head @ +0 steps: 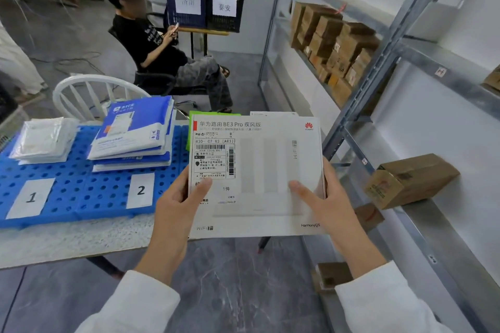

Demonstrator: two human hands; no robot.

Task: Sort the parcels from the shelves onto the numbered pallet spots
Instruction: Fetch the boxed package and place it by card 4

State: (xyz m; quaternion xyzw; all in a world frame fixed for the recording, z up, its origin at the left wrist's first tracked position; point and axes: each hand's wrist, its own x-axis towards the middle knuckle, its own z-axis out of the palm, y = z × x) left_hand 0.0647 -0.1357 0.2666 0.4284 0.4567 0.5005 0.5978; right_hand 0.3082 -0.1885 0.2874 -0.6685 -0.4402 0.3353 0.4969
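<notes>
I hold a flat white router box (259, 170) with a shipping label in front of me, face up. My left hand (178, 205) grips its left edge, thumb on the label. My right hand (324, 197) grips the right edge, thumb on top. To the left lies the blue pallet (81, 192) on a table, with paper cards marked 1 (31, 197) and 2 (140, 190). A stack of white bags (44, 140) lies behind card 1. Blue and white mailers (135, 132) are piled behind card 2. A green parcel (193, 119) peeks out behind the box.
Metal shelves (351, 121) run along the right with brown cartons (332, 43) stacked on an upper level and one carton (411, 181) lower down. A person sits on a chair (151, 78) ahead. Two dark labelled crates (205, 5) stand on a stand behind. A white chair (92, 92) stands behind the table.
</notes>
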